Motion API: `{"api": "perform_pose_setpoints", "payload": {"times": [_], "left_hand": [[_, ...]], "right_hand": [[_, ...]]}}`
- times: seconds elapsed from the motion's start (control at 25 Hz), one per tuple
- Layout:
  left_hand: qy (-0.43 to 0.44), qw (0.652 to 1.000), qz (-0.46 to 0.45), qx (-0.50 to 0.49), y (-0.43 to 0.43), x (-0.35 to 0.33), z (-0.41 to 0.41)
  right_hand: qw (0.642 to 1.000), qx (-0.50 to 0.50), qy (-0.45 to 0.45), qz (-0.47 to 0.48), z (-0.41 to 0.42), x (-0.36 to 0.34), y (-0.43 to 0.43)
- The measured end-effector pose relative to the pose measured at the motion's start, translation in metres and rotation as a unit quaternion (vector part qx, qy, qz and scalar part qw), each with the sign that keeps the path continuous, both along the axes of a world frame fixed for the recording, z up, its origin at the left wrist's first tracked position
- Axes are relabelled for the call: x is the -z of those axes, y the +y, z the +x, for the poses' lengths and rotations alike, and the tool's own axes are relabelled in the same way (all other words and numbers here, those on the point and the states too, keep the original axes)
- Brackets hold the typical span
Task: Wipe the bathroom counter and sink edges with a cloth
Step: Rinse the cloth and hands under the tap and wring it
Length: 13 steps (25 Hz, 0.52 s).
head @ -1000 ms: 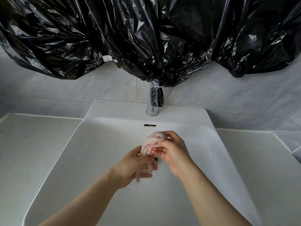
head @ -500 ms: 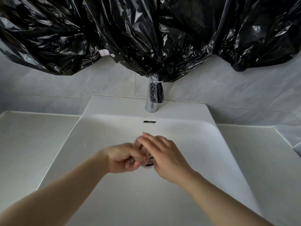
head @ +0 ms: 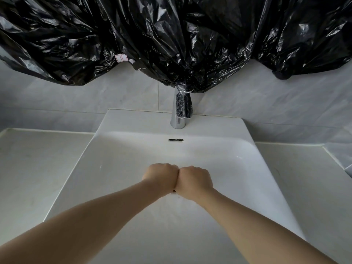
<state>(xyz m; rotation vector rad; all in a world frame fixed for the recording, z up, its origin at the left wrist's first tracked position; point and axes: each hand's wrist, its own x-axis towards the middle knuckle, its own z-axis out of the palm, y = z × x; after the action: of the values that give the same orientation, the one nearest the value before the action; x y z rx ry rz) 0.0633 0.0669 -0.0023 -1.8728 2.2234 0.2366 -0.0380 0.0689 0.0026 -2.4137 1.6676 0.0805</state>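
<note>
Knuckles of left hand (head: pixel 161 179) and right hand (head: pixel 194 182) touch over sink (head: pixel 238 168), fingers hidden underneath.

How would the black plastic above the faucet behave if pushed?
Probably floppy and light: the black plastic hangs in deep crumpled folds. Likely slippery, judging by its glossy sheen. It drapes onto the faucet top, so a push may tug there.

One head view, facing forward and down, close over sink (head: pixel 137 123)
</note>
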Motion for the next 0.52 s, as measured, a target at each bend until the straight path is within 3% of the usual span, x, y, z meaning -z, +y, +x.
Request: {"api": "perform_pose_setpoints", "payload": {"times": [0.08, 0.16, 0.28, 0.32, 0.4, 0.44, 0.48, 0.52], "left_hand": [[-0.019, 0.992, -0.077, 0.095, -0.004, 0.0, 0.008], [-0.024, 0.963, -0.181, 0.199, -0.005, -0.001, 0.017], [0.005, 0.907, -0.323, 0.271, -0.009, 0.012, 0.033], [0.028, 0.907, -0.325, 0.266, -0.008, 0.011, 0.034], [0.082, 0.932, -0.293, 0.198, -0.001, 0.003, 0.03], [0.105, 0.956, -0.257, 0.1, 0.003, -0.002, 0.025], [0.126, 0.976, -0.179, -0.021, 0.006, -0.007, 0.023], [0.193, 0.971, -0.063, -0.13, 0.007, -0.013, 0.022]], "right_hand": [[0.994, 0.051, -0.057, 0.078, 0.0, 0.001, 0.001], [0.968, 0.111, -0.145, 0.171, 0.003, 0.002, 0.005], [0.882, 0.189, -0.298, 0.313, 0.005, -0.003, 0.01], [0.856, 0.204, -0.327, 0.344, 0.004, -0.007, 0.01], [0.814, 0.215, -0.363, 0.399, 0.0, -0.019, 0.009], [0.79, 0.212, -0.391, 0.421, -0.003, -0.025, 0.009], [0.768, 0.204, -0.429, 0.429, -0.006, -0.029, 0.009], [0.757, 0.186, -0.468, 0.417, -0.009, -0.033, 0.011]]}}
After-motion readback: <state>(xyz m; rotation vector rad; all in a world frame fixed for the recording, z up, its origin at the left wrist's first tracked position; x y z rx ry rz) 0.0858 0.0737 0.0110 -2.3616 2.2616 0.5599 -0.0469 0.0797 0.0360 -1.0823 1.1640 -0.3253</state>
